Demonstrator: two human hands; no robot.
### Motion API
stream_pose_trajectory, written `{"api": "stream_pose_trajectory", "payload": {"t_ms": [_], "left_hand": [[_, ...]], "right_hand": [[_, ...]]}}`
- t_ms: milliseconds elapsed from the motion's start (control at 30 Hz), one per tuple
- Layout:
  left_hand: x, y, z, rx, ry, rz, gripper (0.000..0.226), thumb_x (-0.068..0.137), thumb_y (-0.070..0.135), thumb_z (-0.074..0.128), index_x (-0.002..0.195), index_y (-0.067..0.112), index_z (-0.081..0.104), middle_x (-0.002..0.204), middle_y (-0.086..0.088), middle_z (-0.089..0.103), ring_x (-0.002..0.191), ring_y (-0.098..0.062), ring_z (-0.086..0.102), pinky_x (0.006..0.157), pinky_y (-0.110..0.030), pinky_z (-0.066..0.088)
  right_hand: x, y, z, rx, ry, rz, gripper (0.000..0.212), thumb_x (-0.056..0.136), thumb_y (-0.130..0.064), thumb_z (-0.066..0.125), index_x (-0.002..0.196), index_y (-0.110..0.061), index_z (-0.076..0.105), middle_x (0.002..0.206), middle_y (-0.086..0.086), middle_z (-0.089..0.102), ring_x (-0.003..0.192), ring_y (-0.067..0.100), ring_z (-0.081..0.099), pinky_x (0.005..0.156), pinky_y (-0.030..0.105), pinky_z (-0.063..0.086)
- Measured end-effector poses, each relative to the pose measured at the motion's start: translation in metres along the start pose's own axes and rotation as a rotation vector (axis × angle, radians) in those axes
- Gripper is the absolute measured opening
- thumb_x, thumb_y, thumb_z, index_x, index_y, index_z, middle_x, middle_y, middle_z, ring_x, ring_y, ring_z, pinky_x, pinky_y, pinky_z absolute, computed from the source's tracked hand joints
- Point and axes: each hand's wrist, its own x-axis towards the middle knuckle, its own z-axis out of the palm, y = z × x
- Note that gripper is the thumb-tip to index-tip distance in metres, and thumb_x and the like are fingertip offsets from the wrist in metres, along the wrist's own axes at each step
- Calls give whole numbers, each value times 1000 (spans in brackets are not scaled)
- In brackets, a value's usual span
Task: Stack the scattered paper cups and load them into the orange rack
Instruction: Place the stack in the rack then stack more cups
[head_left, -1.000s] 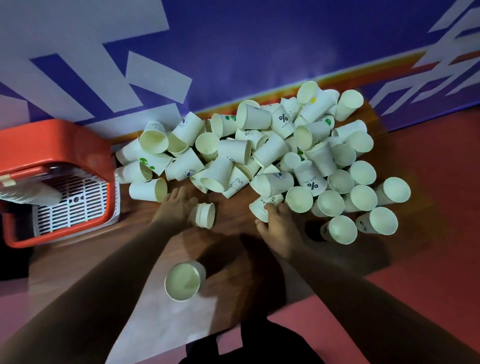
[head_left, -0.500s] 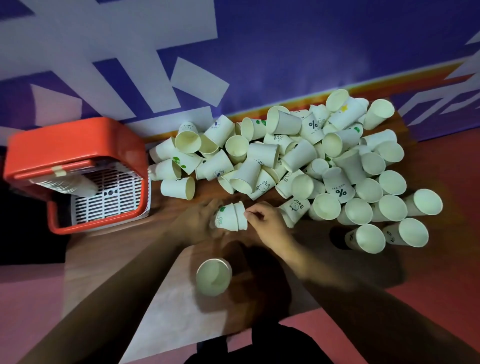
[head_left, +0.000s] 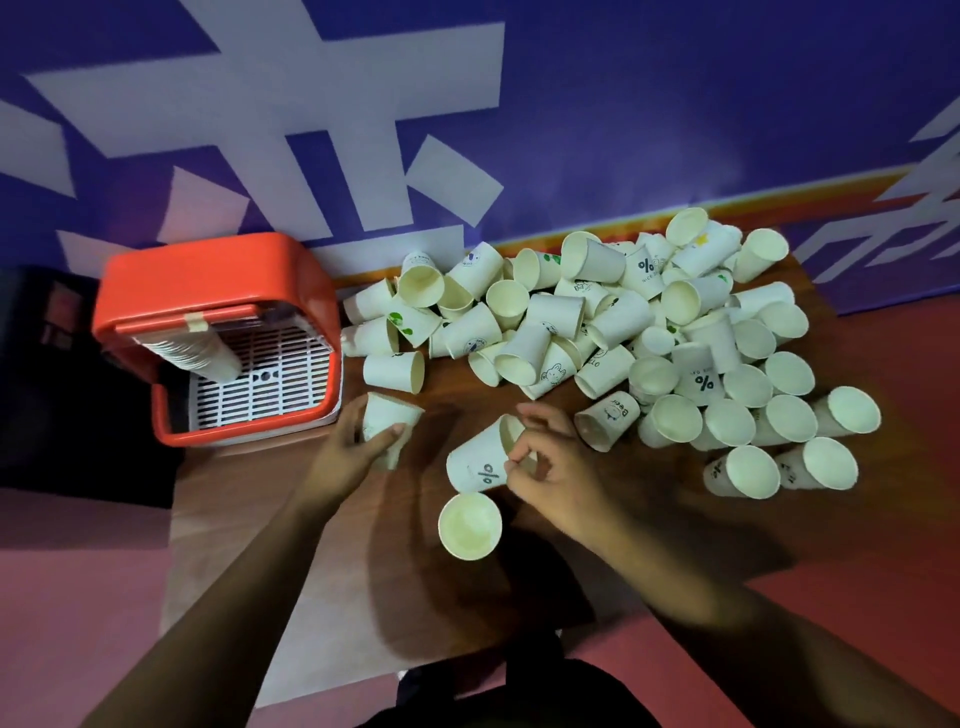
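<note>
Since a moment ago the two hands are parting: the left hand (head_left: 358, 447) is now carrying its cup (head_left: 387, 421) off toward the rack side, while the right hand (head_left: 550, 467) is coming away with a second cup (head_left: 478, 462), the one printed with a percent sign.

From the head camera, the only view here: the left grip is wrapping closed around its cup near the table's (head_left: 311, 545) left edge, just beside the orange rack (head_left: 218, 270). The right grip is pinching the rim of the percent cup, thumb and fingertips closed on it, mouth tilted up toward the pile. One lone cup (head_left: 470, 526) is standing upright, mouth open, just below the right hand.

As for progress, it is early days by my reckoning. A nested stack (head_left: 187, 351) is already lying in the rack over its white grille, so some loading is done. But the big heap of loose cups (head_left: 623, 332) is sprawling across the table toward the wall, tumbled every which way, and nearly all of it is waiting to be nested.
</note>
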Motion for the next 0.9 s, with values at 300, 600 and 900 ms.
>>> {"api": "stream_pose_trajectory", "payload": {"t_ms": [300, 600, 900], "left_hand": [[-31, -6, -7, -190, -21, 22, 63, 90, 31, 70, 143, 39, 37, 132, 4, 61, 114, -17, 66, 92, -40, 58], [-53, -4, -6, -309, -52, 24, 55, 85, 20, 77, 128, 18, 43, 119, -13, 63, 110, -32, 66, 76, -31, 59], [-82, -4, 17, -156, -300, 123, 77, 78, 22, 84, 141, 40, 45, 137, 16, 55, 124, -7, 57, 100, -28, 51]], "right_hand": [[-44, -37, 17, -151, -8, -174, 12, 72, -29, 62, 75, -18, 58, 138, -9, 43, 125, 12, 48, 95, 31, 45], [-64, -31, 43, -433, -234, -131, 70, 80, -37, 69, 142, -26, 39, 142, -6, 46, 132, 12, 41, 111, 22, 30], [-66, 12, 45, -60, -11, 247, 64, 87, -34, 69, 144, -23, 42, 145, -4, 47, 131, 8, 45, 110, 34, 38]]}}
